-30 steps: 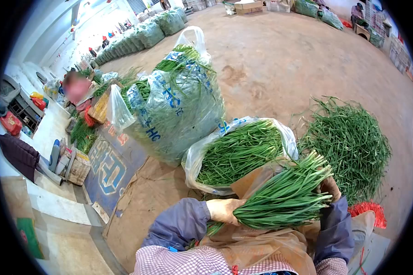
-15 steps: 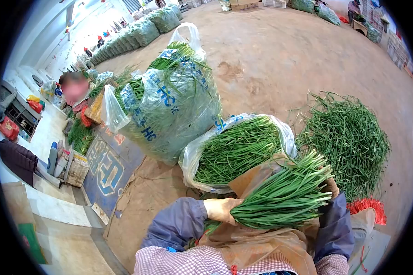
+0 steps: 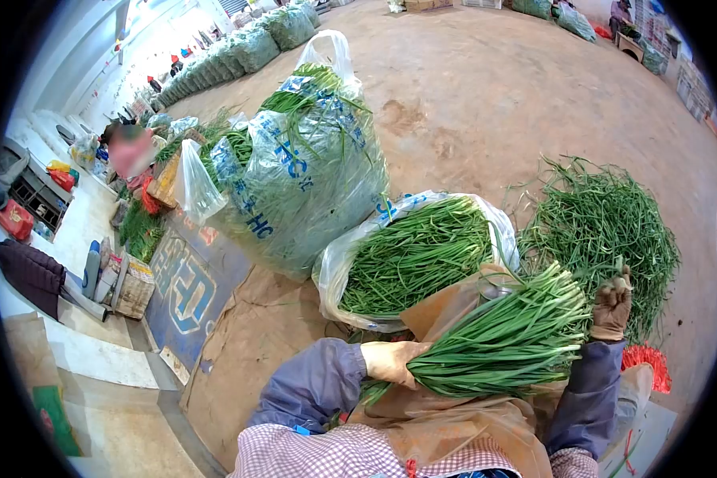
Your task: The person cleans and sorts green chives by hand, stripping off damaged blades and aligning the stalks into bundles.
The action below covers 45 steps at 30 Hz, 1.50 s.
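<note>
My left hand (image 3: 392,363), in a pale glove, is wrapped round the leafy end of a large bunch of green stalks (image 3: 502,338) that lies over my lap. The pale cut ends point right. Just right of them, my right hand (image 3: 612,307), in a brown glove, is raised with its fingers curled together; whether something small is between them I cannot make out. Beyond the bunch, an open plastic bag (image 3: 331,295) is full of similar stalks. A loose heap of greens (image 3: 605,231) lies behind my right hand.
A tall, stuffed plastic bag (image 3: 295,191) stands at centre left. Red ties (image 3: 647,366) lie beside my right sleeve. A co-worker (image 3: 131,151) sits at the left, near a crate (image 3: 135,288). Filled bags (image 3: 251,49) line the back, and another person (image 3: 620,17) is at far right.
My right hand has come out from behind the cut ends of the bunch and moved right and up, near the loose heap. My left hand keeps its hold on the bunch.
</note>
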### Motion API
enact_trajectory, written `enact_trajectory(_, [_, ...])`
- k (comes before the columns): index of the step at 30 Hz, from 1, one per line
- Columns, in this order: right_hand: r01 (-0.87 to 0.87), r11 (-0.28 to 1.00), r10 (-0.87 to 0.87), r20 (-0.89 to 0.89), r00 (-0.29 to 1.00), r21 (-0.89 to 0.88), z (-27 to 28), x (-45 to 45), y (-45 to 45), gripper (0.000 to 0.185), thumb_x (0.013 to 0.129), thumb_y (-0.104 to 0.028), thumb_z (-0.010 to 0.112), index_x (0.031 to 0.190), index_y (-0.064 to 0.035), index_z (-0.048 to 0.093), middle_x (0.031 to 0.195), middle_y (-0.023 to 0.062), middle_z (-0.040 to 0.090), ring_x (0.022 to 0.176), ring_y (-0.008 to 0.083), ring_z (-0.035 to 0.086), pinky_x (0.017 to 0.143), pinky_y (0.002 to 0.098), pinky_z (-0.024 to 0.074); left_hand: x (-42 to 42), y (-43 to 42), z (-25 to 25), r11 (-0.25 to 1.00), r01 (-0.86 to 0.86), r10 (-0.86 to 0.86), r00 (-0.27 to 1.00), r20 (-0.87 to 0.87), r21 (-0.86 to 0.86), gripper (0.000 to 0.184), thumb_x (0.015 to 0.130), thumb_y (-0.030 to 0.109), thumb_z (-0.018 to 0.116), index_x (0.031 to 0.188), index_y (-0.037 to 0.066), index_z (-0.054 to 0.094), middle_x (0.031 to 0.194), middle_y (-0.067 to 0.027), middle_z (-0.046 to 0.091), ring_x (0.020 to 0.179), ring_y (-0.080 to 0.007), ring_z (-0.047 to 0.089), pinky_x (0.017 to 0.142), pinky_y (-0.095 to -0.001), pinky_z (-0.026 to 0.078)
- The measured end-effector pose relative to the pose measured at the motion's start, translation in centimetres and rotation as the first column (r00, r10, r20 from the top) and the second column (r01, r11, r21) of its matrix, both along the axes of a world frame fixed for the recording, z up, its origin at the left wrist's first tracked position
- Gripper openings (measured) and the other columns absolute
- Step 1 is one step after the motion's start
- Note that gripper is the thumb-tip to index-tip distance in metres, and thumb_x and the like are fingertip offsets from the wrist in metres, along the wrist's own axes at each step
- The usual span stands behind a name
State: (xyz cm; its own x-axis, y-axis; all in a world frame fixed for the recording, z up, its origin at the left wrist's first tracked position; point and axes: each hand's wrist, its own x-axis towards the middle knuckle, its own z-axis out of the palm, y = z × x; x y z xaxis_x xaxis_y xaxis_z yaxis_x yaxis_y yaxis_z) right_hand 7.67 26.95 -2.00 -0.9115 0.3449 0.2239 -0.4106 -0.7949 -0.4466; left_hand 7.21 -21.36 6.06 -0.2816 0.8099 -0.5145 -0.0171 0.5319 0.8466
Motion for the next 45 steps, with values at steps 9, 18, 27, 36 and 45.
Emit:
enact_trajectory(9, [-0.585, 0.679, 0.296, 0.564, 0.771, 0.443, 6.9, 0.7, -10.7, 0.029, 0.096, -0.02, 0.051, 0.121, -0.0087, 0.059, 0.109, 0.0072, 0.061, 0.093, 0.0166, 0.06, 0.083, 0.0304, 0.0499, -0.4, 0.0, 1.9, 0.988, -0.027, 0.021, 0.999, 0.04, 0.153, 0.069, 0.079, 0.009, 0.073, 0.14, 0.0, 0.041, 0.137, -0.011, 0.052, 0.123, -0.0177, 0.048, 0.107, -0.033, 0.036])
enact_trajectory(18, [-0.266, 0.761, -0.098, 0.511, 0.854, 0.591, 6.7, 1.7, 0.0, 0.026, 0.093, -0.015, 0.062, 0.116, -0.0038, 0.06, 0.093, 0.0058, 0.066, 0.077, 0.0143, 0.063, 0.074, 0.0295, 0.055, 0.4, 0.7, 1.5, 0.989, -0.148, 0.149, 0.98, 0.135, -0.02, 0.07, 0.079, 0.017, 0.076, 0.138, 0.0, 0.043, 0.13, -0.0109, 0.057, 0.117, -0.0163, 0.052, 0.101, -0.0308, 0.04])
enact_trajectory(27, [0.056, -0.602, -0.281, -0.277, 0.919, 0.796, 12.5, 4.8, -10.2, 0.032, 0.085, -0.029, 0.066, 0.111, -0.0095, 0.065, 0.114, 0.0088, 0.062, 0.107, 0.0281, 0.056, 0.095, 0.0437, 0.0425, 0.3, 1.9, 2.8, 0.991, -0.089, 0.088, 0.996, -0.015, -0.098, 0.069, 0.079, 0.021, 0.076, 0.136, 0.0, 0.044, 0.127, -0.0123, 0.059, 0.115, -0.0194, 0.055, 0.1, -0.0324, 0.042])
enact_trajectory(36, [-0.148, -0.577, -0.249, -0.001, 0.968, 0.803, 11.3, 3.9, -13.0, 0.038, 0.078, -0.016, 0.068, 0.115, -0.0138, 0.064, 0.127, 0.0111, 0.057, 0.119, 0.0315, 0.051, 0.11, 0.0569, 0.0221, 0.5, 1.7, 4.3, 1.0, 0.008, -0.011, 0.994, -0.106, -0.027, 0.074, 0.076, 0.022, 0.068, 0.139, 0.001, 0.037, 0.108, -0.0222, 0.065, 0.098, -0.0312, 0.065, 0.085, -0.037, 0.049])
enact_trajectory(45, [0.244, -0.398, -0.328, -0.386, 0.862, 0.884, 6.3, 4.3, -11.5, 0.025, 0.077, -0.002, 0.066, 0.1, -0.0099, 0.064, 0.089, 0.0089, 0.066, 0.083, 0.0301, 0.065, 0.077, 0.0419, 0.052, 1.9, 2.1, 3.7, 0.999, 0.021, -0.028, 0.984, -0.175, -0.042, 0.072, 0.076, 0.021, 0.065, 0.139, 0.001, 0.036, 0.104, -0.0212, 0.066, 0.095, -0.0329, 0.065, 0.082, -0.0385, 0.05])
